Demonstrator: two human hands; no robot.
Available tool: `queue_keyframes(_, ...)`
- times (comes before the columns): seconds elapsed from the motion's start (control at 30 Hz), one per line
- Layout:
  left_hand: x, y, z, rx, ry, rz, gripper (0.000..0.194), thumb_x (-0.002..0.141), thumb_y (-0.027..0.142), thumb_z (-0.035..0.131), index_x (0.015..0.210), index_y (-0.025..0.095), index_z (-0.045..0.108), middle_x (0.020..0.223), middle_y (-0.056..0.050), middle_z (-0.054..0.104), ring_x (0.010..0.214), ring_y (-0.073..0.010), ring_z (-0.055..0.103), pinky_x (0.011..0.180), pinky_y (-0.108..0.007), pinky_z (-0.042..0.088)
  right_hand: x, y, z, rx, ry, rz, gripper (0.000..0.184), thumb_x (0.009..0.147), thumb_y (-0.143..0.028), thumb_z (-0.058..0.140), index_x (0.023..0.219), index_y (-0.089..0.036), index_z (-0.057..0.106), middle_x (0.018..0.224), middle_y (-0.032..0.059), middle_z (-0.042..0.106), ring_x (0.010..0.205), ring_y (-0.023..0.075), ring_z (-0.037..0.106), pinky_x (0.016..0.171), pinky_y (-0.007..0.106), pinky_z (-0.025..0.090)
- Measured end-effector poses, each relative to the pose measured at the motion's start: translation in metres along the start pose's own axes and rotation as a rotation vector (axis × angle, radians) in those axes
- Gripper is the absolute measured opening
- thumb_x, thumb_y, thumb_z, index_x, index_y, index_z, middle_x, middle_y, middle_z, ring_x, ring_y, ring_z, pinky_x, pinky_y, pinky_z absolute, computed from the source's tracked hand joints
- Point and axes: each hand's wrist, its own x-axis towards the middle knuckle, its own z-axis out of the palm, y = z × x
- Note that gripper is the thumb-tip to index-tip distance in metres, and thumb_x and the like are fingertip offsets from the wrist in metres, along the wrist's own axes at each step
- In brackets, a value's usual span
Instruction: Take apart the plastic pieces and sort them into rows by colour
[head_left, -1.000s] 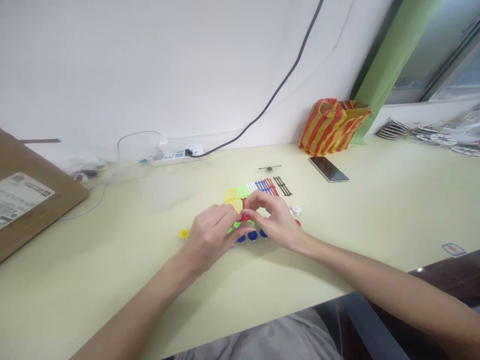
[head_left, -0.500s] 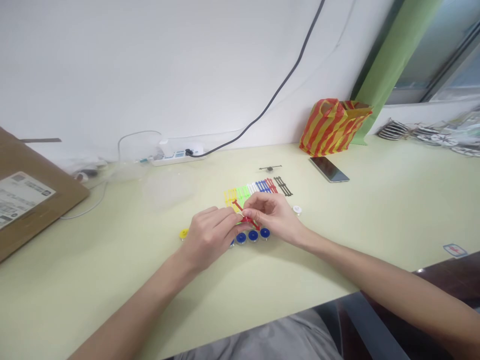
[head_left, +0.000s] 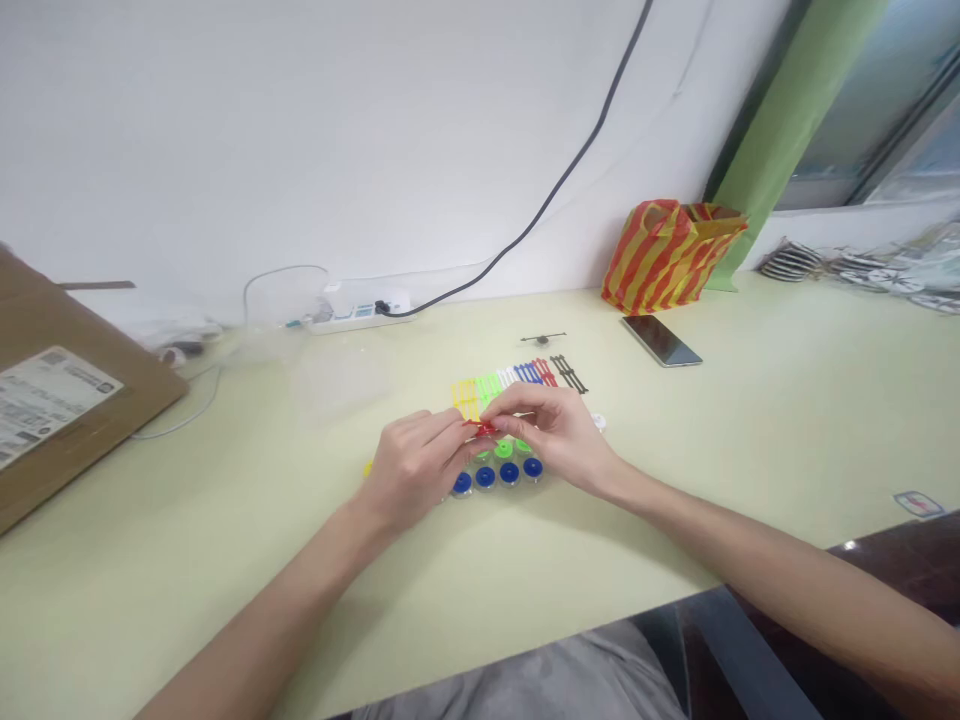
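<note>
My left hand [head_left: 416, 460] and my right hand [head_left: 559, 430] meet over the table, fingertips closed on a small red plastic piece [head_left: 486, 429] made of a bar and a round part. Fingers cover much of it. Just below sit several round clear pieces with blue tops [head_left: 509, 472] and, behind those, ones with green tops [head_left: 503, 449], partly hidden. A yellow round piece [head_left: 367, 468] peeks out left of my left hand. Beyond my fingers lie groups of thin bars: yellow [head_left: 465, 395], green [head_left: 489, 384], white, blue [head_left: 528, 374], red [head_left: 546, 372] and black [head_left: 570, 374].
A black bar with a round centre [head_left: 543, 340] lies farther back. To the right are a phone [head_left: 661, 340] and a striped bag [head_left: 669, 258]. A power strip [head_left: 367, 312] stands by the wall, a cardboard box [head_left: 67, 390] at left.
The red bar, which stuck out diagonally past my fingers, now lies nearly level between my fingertips. More of the green-topped pieces shows beneath my hands.
</note>
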Motion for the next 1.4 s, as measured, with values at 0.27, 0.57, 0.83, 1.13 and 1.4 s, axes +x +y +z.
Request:
queue_keyframes(0.27,-0.003,0.001,0.002,-0.063,-0.007,0.033,0.011,0.097,0.024,0.066,0.091,0.015,0.065,0.069,0.000,0.065,0.052,-0.0105,0.050,0.053,-0.025,0.039,-0.002,-0.005,0.002,-0.042,0.040,0.012,0.006,0.087,-0.022,0.073,0.084,-0.020,0.077,0.084,0.0034,0.075,0.079,0.0164,0.071,0.072,0.030,0.059)
queue_keyframes(0.57,-0.005,-0.001,0.005,-0.075,0.033,0.022,0.008,0.095,0.022,0.069,0.093,0.015,0.067,0.065,0.002,0.062,0.049,-0.0091,0.048,0.051,-0.025,0.037,-0.006,-0.011,0.008,0.011,0.095,0.003,0.008,0.090,-0.019,0.069,0.089,-0.020,0.077,0.091,0.0040,0.076,0.087,0.0163,0.073,0.079,0.030,0.061)
queue_keyframes(0.83,-0.005,0.001,0.005,-0.046,0.102,-0.015,0.010,0.093,0.021,0.071,0.088,0.017,0.064,0.063,0.004,0.065,0.049,-0.0088,0.054,0.051,-0.025,0.037,-0.010,-0.017,0.009,-0.012,0.041,-0.068,0.019,0.097,-0.019,0.057,0.101,-0.021,0.075,0.101,0.0047,0.077,0.099,0.0179,0.073,0.089,0.034,0.060)
queue_keyframes(1.13,-0.007,-0.001,0.006,-0.066,0.194,-0.037,0.010,0.090,0.018,0.074,0.095,0.017,0.066,0.061,0.005,0.063,0.047,-0.0088,0.052,0.051,-0.024,0.038,-0.011,-0.016,0.005,-0.058,-0.014,-0.179,0.024,0.097,-0.017,0.059,0.115,-0.025,0.073,0.115,0.0058,0.073,0.109,0.0201,0.069,0.100,0.039,0.055)
queue_keyframes(1.4,-0.006,0.002,0.006,-0.113,0.230,-0.103,0.008,0.090,0.018,0.073,0.095,0.019,0.067,0.058,0.007,0.058,0.047,-0.0077,0.050,0.050,-0.022,0.040,-0.012,-0.017,0.006,-0.070,-0.033,-0.224,0.019,0.098,-0.021,0.060,0.113,-0.024,0.072,0.116,0.0068,0.074,0.112,0.0210,0.068,0.102,0.041,0.054)
